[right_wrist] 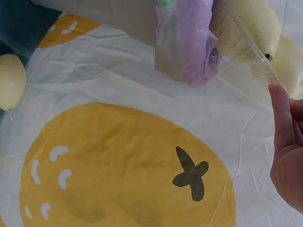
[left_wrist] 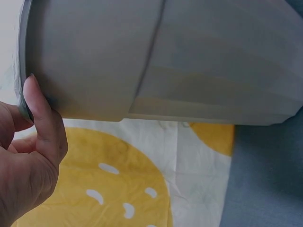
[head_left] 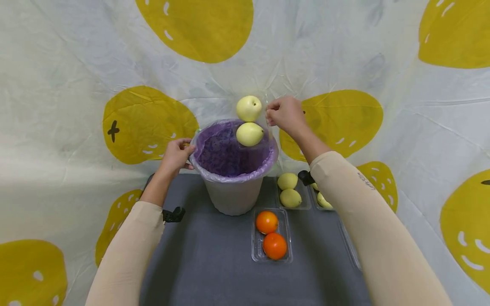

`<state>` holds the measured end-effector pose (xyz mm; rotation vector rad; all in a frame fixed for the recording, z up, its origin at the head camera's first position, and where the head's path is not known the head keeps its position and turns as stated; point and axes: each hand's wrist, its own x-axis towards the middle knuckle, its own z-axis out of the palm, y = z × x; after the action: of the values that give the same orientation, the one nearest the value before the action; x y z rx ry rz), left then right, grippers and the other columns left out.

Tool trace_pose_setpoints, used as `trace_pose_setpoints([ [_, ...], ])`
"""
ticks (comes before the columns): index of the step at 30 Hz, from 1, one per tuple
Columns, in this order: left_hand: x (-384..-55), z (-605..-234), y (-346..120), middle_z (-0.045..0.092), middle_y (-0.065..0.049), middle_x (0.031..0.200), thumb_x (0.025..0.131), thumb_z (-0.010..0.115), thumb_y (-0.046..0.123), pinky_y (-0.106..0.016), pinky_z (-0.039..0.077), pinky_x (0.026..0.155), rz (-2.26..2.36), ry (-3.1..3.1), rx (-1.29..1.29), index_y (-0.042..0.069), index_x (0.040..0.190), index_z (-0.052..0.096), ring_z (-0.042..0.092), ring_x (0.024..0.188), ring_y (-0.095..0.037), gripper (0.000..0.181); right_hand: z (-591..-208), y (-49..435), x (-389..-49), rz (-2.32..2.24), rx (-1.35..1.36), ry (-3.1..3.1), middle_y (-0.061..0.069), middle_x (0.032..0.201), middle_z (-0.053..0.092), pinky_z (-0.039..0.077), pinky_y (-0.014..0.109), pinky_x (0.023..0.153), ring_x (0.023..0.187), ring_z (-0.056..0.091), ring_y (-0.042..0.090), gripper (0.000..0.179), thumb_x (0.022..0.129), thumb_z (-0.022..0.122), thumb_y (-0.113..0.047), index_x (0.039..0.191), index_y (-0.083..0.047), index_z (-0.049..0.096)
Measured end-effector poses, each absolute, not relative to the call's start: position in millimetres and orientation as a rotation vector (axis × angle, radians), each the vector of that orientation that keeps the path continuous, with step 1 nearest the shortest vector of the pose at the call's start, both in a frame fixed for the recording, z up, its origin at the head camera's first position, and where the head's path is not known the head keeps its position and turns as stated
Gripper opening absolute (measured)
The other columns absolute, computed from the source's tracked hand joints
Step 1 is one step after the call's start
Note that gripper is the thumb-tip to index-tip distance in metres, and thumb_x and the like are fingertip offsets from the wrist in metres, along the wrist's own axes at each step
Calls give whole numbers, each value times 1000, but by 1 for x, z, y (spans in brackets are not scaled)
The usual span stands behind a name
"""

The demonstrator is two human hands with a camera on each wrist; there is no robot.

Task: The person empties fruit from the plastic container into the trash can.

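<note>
My left hand (head_left: 177,155) grips the rim of a light bin (head_left: 233,197) lined with a purple plastic bag (head_left: 214,174). In the left wrist view its thumb and fingers lie on both sides of the rim. Over the bin's right side, my right hand (head_left: 288,112) pinches the edge of a clear plastic tray (right_wrist: 236,80). Two pale yellow pears sit in that tray, an upper pear (head_left: 249,108) and a lower pear (head_left: 249,134). In the head view they overlap the back right of the bin's mouth.
Right of the bin, a clear tray (head_left: 306,205) holds two pears, with another tray of pears partly behind my right forearm. Nearer stands a tray (head_left: 255,248) with two oranges (head_left: 274,245). A fruit-print cloth (head_left: 229,80) hangs behind the dark tabletop (head_left: 214,263).
</note>
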<state>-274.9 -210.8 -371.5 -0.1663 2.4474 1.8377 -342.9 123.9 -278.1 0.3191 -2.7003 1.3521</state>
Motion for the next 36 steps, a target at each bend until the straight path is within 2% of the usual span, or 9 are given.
trace_pose_setpoints([
  [8, -275, -372, -212, 55, -13, 118, 109, 53, 22, -26, 61, 55, 1835, 2454, -162, 3, 155, 44, 61, 76, -12, 51, -282, 115, -340, 1166, 411, -2621, 17, 98, 77, 64, 30, 70, 74, 76, 22, 23, 97, 61, -7, 107, 2, 80],
  [13, -273, -371, -214, 54, -13, 115, 109, 53, 21, -26, 61, 55, 1837, 2453, -167, 3, 155, 44, 60, 74, -11, 50, -286, 109, -339, 977, 469, -2580, 13, 90, 79, 62, 35, 77, 75, 75, 24, 24, 96, 60, -8, 102, -3, 82],
  [17, -270, -371, -214, 53, -13, 114, 109, 54, 21, -25, 61, 55, 1840, 2440, -178, 3, 155, 44, 60, 72, -10, 50, -290, 107, -341, 927, 501, -2540, 12, 87, 79, 62, 38, 77, 74, 75, 24, 24, 96, 60, -8, 102, -3, 83],
  [25, -271, -370, -215, 54, -15, 117, 109, 54, 21, -25, 61, 55, 1838, 2454, -184, 2, 155, 44, 60, 73, -10, 51, -288, 106, -342, 915, 457, -2516, 13, 90, 79, 61, 39, 80, 81, 74, 27, 25, 96, 60, -9, 104, -2, 82],
  [32, -273, -372, -212, 52, -14, 118, 109, 54, 20, -27, 62, 56, 1830, 2458, -178, 3, 154, 45, 58, 76, -13, 50, -290, 103, -344, 742, 573, -2458, 16, 99, 79, 61, 45, 88, 91, 75, 33, 23, 97, 60, -4, 104, 0, 82],
  [36, -274, -374, -209, 50, -12, 112, 108, 56, 21, -27, 62, 56, 1833, 2455, -174, 3, 155, 45, 58, 76, -13, 51, -294, 101, -343, 696, 618, -2430, 16, 94, 78, 61, 45, 83, 83, 73, 33, 21, 98, 62, -5, 100, 0, 82],
])
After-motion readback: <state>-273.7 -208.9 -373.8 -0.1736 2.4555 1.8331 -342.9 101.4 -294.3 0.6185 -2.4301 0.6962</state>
